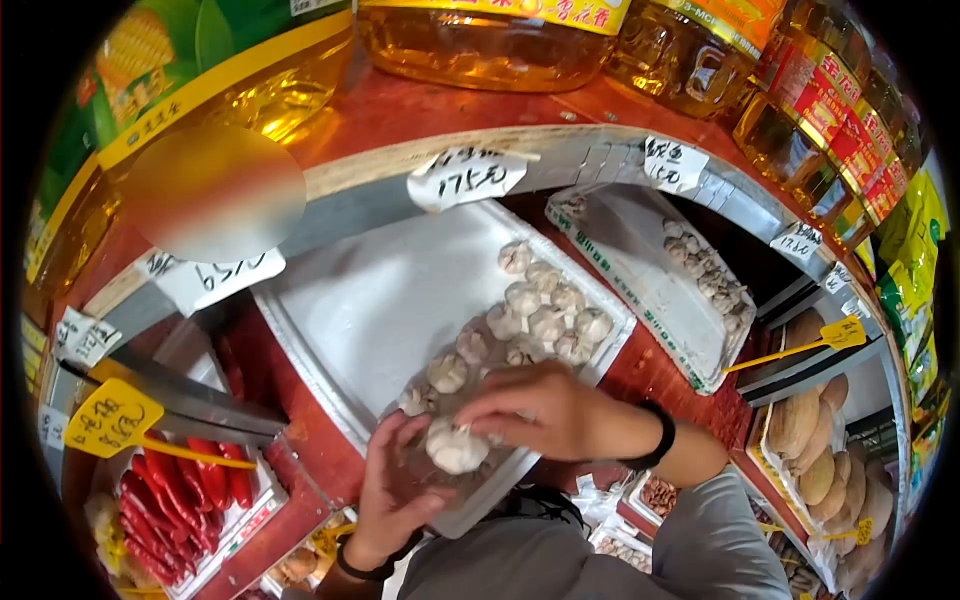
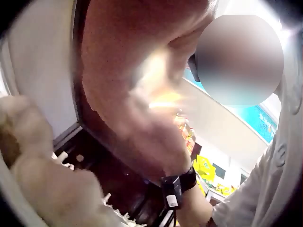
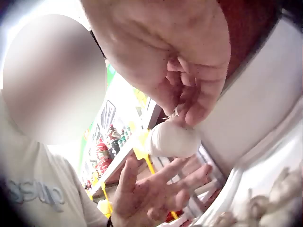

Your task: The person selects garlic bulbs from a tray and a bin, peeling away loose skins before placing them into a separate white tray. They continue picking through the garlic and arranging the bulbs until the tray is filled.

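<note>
A white garlic bulb (image 1: 456,448) hangs by its stem from my right hand (image 1: 540,405), whose thumb and fingertips pinch it in the head and right wrist views. My left hand (image 1: 392,495) is just beside and below the bulb, palm up; its fingers (image 3: 182,187) are spread apart in the right wrist view. Beyond both hands lies a white foam tray (image 1: 350,290), with loose garlic bulbs (image 1: 548,322) gathered along its right side and near corner. In the left wrist view, pale bulbs (image 2: 57,189) loom blurred at the lower left.
A second foam tray (image 1: 625,250) with garlic stands to the right. Red peppers (image 1: 175,490) fill a tray at left, and brown oblong produce (image 1: 815,450) lies far right. Oil bottles (image 1: 490,50) line the red shelf above, with handwritten price tags (image 1: 467,180) along its edge.
</note>
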Available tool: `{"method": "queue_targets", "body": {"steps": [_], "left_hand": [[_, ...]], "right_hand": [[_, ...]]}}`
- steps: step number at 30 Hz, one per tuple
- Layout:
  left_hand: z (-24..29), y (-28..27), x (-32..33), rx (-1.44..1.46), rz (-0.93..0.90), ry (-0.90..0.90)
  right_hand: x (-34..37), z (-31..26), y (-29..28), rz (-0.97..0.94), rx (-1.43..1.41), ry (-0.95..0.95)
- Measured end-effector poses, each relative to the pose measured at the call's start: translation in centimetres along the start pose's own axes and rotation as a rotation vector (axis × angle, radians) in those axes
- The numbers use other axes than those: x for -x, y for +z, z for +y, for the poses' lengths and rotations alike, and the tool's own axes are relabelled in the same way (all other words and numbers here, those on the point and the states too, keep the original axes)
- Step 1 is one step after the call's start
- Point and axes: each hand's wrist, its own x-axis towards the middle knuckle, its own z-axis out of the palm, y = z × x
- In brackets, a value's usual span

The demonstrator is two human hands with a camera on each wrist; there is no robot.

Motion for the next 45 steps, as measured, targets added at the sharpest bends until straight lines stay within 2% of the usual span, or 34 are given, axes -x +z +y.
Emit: {"method": "queue_targets", "body": {"steps": [1, 3, 5, 6, 7, 8, 13, 15, 19, 21, 22, 25, 27, 28, 29, 31, 33, 34, 35, 37, 39, 40, 41, 43, 44, 45], "left_hand": [[-0.5, 0.3, 0.4, 0.026, -0.014, 0.025], [-1.4, 0.3, 1.5, -0.04, 0.017, 0.048], [-2.4, -0.6, 3.2, -0.175, 0.041, -0.057], [-0.8, 1.1, 2.7, 0.019, 0.083, -0.116], [-0.9, 1.1, 2.8, 0.043, 0.1, -0.111], [-0.5, 1.5, 2.9, 0.144, 0.098, -0.145], [-0.6, 3.0, 4.6, 0.353, 0.117, -0.245], [-1.3, 4.2, 5.3, 0.238, 0.11, -0.122], [-1.8, 5.8, 6.8, 0.151, 0.21, -0.098], [-1.7, 5.8, 6.9, 0.062, 0.232, -0.082], [-1.2, 5.5, 6.8, -0.012, 0.248, -0.072], [2.4, 6.3, 5.8, -0.198, 0.294, -0.126], [4.3, 5.3, 4.4, -0.325, 0.126, -0.166], [4.9, 4.8, 4.2, -0.308, 0.11, -0.165], [4.9, 4.9, 3.7, -0.284, 0.071, -0.179], [4.8, 8.1, 3.8, -0.298, 0.153, -0.208], [2.9, 7.9, 4.5, -0.241, 0.034, -0.168], [1.6, 8.6, 5.2, -0.215, 0.088, -0.211], [0.3, 8.4, 5.6, -0.2, 0.014, -0.232], [-1.9, 10.0, 6.8, -0.19, -0.03, -0.322], [-3.8, 11.7, 8.3, -0.171, -0.074, -0.38], [-2.1, 3.8, 6.1, 0.323, -0.073, -1.06], [-2.9, 6.1, 6.7, 0.304, -0.089, -1.085], [-3.7, 13.3, 9.5, 0.218, -0.177, -0.922], [-3.9, 16.6, 10.6, 0.154, -0.197, -0.926], [-4.2, 17.3, 11.0, 0.134, -0.203, -0.938]], "right_hand": [[0.4, 0.2, 1.7, -0.003, -0.069, -0.028], [1.0, -0.6, 3.7, -0.076, -0.257, 0.079], [1.9, -0.1, 4.8, -0.093, -0.284, 0.062], [2.5, 0.4, 5.3, -0.054, -0.484, 0.182], [3.1, 0.5, 5.9, -0.011, -0.685, 0.304], [3.7, 0.4, 5.3, -0.012, -0.708, 0.293], [11.1, 1.4, 4.8, 0.236, -0.789, 0.282], [15.1, 1.6, 4.9, 0.381, -0.794, 0.345], [25.2, 1.8, 6.1, 0.674, -0.896, 0.553], [31.9, 3.5, 7.7, 0.814, -1.007, 0.502], [34.3, 2.8, 8.2, 0.936, -1.042, 0.612], [41.8, 2.0, 10.7, 1.155, -0.991, 0.633], [46.3, 2.2, 12.8, 1.234, -0.996, 0.568], [47.9, 1.7, 13.7, 1.269, -0.962, 0.611], [49.9, 1.9, 15.3, 1.335, -0.942, 0.666], [53.1, 1.7, 17.9, 1.495, -0.96, 0.722], [60.5, 5.2, 24.0, 1.479, -0.861, 0.815], [63.3, 5.7, 26.8, 1.579, -0.927, 0.816], [66.1, 6.2, 29.8, 1.672, -0.989, 0.804], [73.0, 8.4, 38.5, 1.967, -1.151, 0.707], [78.0, 10.7, 47.1, 2.462, -1.386, 0.522], [80.0, 10.8, 50.2, 2.569, -1.551, 0.482], [82.4, 11.9, 54.8, 2.599, -1.626, 0.295], [84.5, 12.6, 59.2, 2.791, -1.559, 0.25], [84.6, 12.4, 59.5, 2.877, -1.465, 0.302], [84.5, 11.8, 58.8, 2.936, -1.421, 0.372]]}}
